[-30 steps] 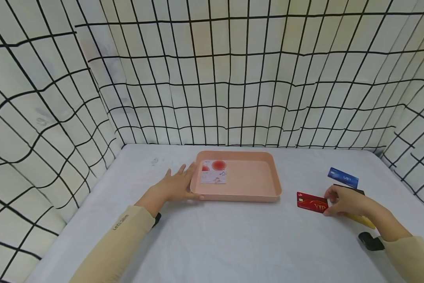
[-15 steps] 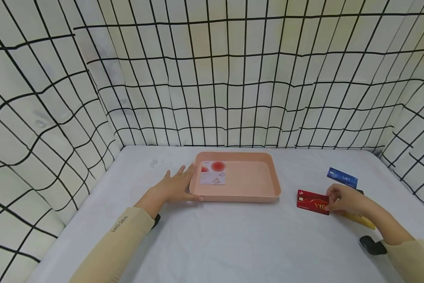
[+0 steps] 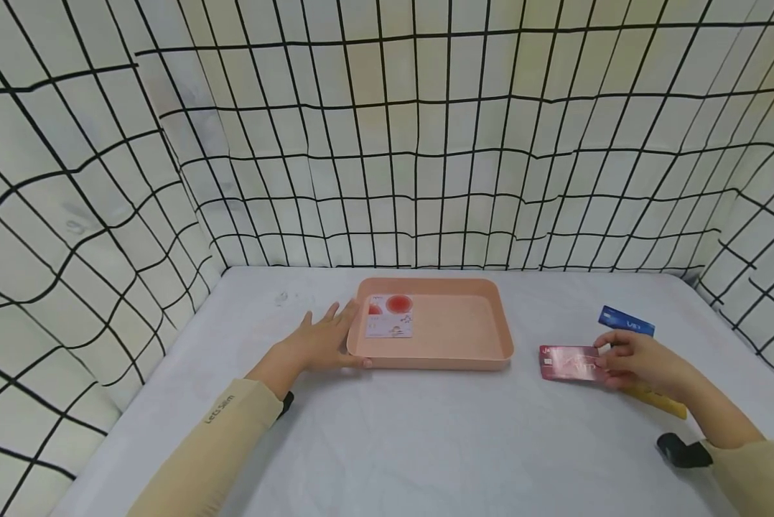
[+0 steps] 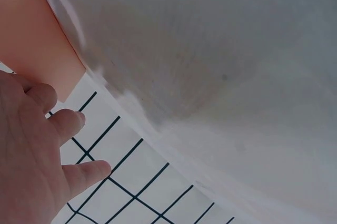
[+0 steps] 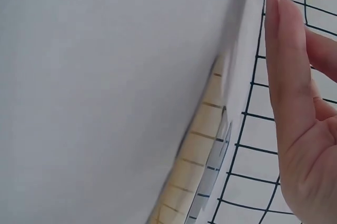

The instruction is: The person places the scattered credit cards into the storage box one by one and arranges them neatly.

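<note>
Tilted up since the earlier head frame, the glossy red rectangular card (image 3: 566,363) is pinched between thumb and fingers of the right hand (image 3: 652,368), with plain white cloth (image 3: 458,438) stretching to the rounded-corner pink tray (image 3: 458,323) at left, whose left edge the left hand (image 3: 316,343) touches, fingers spread apart. Left wrist view: those fingers lie beside the tray's smooth wall. Right wrist view: fingertips meet at a pinkish edge, near a shiny yellow card (image 5: 192,153) crossed by grid lines.
</note>
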Demonstrator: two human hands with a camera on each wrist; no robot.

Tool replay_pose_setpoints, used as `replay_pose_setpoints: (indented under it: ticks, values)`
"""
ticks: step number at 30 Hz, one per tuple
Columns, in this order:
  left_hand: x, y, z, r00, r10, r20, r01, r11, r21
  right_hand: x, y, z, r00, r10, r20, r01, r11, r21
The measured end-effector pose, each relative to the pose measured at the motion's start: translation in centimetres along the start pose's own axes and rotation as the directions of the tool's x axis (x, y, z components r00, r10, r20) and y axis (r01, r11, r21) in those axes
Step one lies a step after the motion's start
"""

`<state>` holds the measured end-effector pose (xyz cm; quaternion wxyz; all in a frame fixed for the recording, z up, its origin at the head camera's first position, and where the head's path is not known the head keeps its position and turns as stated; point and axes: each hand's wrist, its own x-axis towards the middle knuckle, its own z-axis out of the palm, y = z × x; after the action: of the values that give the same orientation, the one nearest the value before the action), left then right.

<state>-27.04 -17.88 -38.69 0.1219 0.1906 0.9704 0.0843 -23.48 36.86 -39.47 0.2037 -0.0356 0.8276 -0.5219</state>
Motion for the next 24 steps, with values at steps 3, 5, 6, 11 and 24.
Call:
replay_pose_setpoints:
  ticks: [3,5,6,11,24]
  values:
    - [0.1,0.0,0.0,1.0,0.004,-0.004,-0.004,1.0,0.002,0.1,-0.4,-0.3,1.0,0.018,-0.018,-0.017,0.999,0.052]
    - [0.1,0.0,0.1,1.0,0.003,-0.005,-0.003,1.0,0.005,0.2,-0.7,-0.4,0.999,0.024,-0.03,-0.021,0.996,0.081]
    - [0.1,0.0,0.1,1.0,0.003,-0.006,-0.003,1.0,0.004,0.2,-0.9,-0.4,0.999,0.025,-0.036,-0.022,0.996,0.092]
    - [0.0,0.1,0.1,1.0,0.001,-0.007,-0.001,1.0,-0.001,0.4,-1.7,-0.3,0.998,-0.007,-0.057,0.013,0.993,0.117]
    - [0.1,-0.2,0.3,1.0,-0.002,-0.002,0.002,1.0,-0.004,1.7,-4.7,1.1,0.995,-0.015,-0.098,0.026,0.993,0.116]
